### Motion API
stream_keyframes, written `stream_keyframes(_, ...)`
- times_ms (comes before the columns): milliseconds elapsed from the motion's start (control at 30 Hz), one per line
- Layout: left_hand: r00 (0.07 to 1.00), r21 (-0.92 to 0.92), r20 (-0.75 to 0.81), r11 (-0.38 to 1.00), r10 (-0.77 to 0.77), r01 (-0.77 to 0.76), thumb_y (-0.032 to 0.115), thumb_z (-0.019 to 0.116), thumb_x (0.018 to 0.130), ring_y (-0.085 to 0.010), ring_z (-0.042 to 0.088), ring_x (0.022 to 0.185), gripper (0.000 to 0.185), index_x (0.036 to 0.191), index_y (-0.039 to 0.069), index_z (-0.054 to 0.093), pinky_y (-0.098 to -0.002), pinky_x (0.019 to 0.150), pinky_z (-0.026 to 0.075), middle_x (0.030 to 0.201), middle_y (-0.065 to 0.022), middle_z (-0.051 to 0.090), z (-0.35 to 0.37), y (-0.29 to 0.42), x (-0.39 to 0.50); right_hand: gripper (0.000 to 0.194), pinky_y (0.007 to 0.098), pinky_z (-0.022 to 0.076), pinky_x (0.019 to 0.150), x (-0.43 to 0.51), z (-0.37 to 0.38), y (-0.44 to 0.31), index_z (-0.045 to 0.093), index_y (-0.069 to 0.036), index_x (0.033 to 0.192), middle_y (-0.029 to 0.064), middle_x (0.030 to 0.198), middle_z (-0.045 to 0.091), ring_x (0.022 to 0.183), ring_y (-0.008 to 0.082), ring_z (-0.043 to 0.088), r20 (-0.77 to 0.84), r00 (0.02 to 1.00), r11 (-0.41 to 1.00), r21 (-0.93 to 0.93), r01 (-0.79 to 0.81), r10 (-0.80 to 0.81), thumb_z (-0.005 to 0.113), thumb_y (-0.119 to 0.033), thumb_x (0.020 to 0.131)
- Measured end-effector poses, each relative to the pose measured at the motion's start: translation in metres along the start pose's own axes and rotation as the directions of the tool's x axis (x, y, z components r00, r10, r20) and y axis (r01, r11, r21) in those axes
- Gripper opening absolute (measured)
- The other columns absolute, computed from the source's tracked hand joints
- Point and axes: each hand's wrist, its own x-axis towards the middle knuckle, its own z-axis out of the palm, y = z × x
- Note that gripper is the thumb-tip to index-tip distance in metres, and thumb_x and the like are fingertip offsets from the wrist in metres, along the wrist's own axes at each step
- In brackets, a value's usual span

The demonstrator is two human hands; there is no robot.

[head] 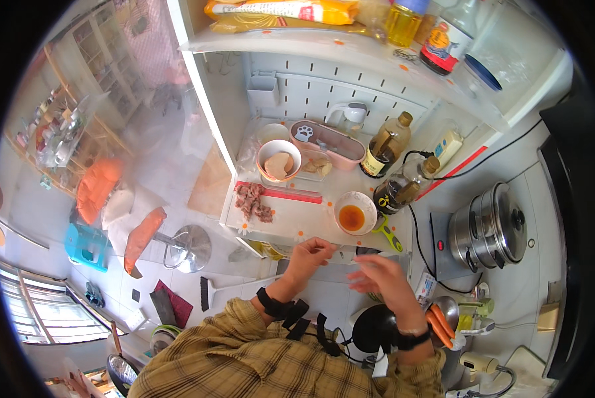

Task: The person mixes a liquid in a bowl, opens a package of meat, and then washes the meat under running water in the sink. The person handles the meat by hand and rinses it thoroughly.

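Observation:
My left hand (308,259) is raised in front of the shelf edge with its fingers curled and the tips near the thumb. Whether it pinches something small cannot be made out. To its right, my right hand (379,279) is blurred, fingers apart, with nothing clearly visible in it. Just beyond both hands, a patterned bowl (369,204) of brown-orange liquid stands on the shelf (297,214). Raw minced meat (251,201) lies directly on the shelf at the left. Behind it, an orange-rimmed bowl (297,169) holds pale brown rounded pieces.
Two dark sauce bottles (375,161) stand right of a pink lidded box (344,155). Green-handled scissors (391,236) lie beside the bowl. A stacked steel steamer pot (486,226) sits on a cooktop (441,266) at right, with a black cable (416,224) alongside. An upper shelf (327,42) overhangs.

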Motion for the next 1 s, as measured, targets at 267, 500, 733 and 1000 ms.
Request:
stream_keyframes(267, 0.957, 0.266, 0.284, 0.964, -0.062, -0.017, 0.023, 0.073, 0.09, -0.0091, 0.062, 0.076, 0.021, 0.098, 0.005, 0.066, -0.0253, 0.066, 0.051, 0.097, -0.0052, 0.068, 0.095, -0.026, -0.039, 0.03, 0.028, 0.0565, 0.073, -0.157, -0.062, 0.095, 0.065, 0.004, 0.104, 0.0171, 0.095, 0.072, 0.087, 0.0234, 0.072, -0.567, 0.806, 0.95, 0.124, 0.287, -0.169, 0.053, -0.024, 0.102)
stream_keyframes(500, 0.776, 0.376, 0.607, 0.799, 0.17, -0.469, 0.012, 0.071, 0.09, -0.0134, 0.065, 0.082, 0.022, 0.109, 0.005, 0.063, -0.0257, 0.071, 0.054, 0.108, -0.0047, 0.065, 0.137, -0.06, -0.083, 0.038, 0.0229, 0.0489, 0.067, -0.219, -0.09, 0.176, 0.061, -0.002, 0.071, 0.0104, 0.086, 0.069, 0.08, 0.0152, 0.065, -0.879, 0.45, 0.785, 0.162, 0.598, -0.161, 0.057, -0.026, 0.101)
stream_keyframes(733, 0.789, 0.398, 0.615, 0.871, -0.018, -0.29, 0.005, 0.072, 0.086, -0.0163, 0.065, 0.08, 0.065, 0.14, 0.011, 0.038, -0.0291, 0.072, 0.055, 0.12, -0.0112, 0.057, 0.169, -0.064, -0.117, 0.039, 0.0259, 0.0469, 0.068, -0.211, -0.071, 0.176, 0.059, -0.003, 0.07, 0.009, 0.089, 0.069, 0.077, 0.0118, 0.061, -0.918, 0.391, 0.767, 0.209, 0.607, -0.06, 0.058, -0.026, 0.101)
stream_keyframes(1000, 0.815, 0.416, 0.58, 0.866, -0.017, -0.277, 0.01, 0.072, 0.088, -0.0156, 0.064, 0.078, 0.065, 0.142, 0.011, 0.036, -0.0286, 0.071, 0.055, 0.118, -0.007, 0.057, 0.177, -0.065, -0.13, 0.047, 0.0292, 0.0449, 0.072, -0.202, -0.08, 0.178, 0.057, 0.003, 0.061, 0.0138, 0.076, 0.066, 0.072, 0.0162, 0.059, -0.673, 0.692, 0.833, 0.205, 0.514, -0.261, 0.058, -0.022, 0.101)
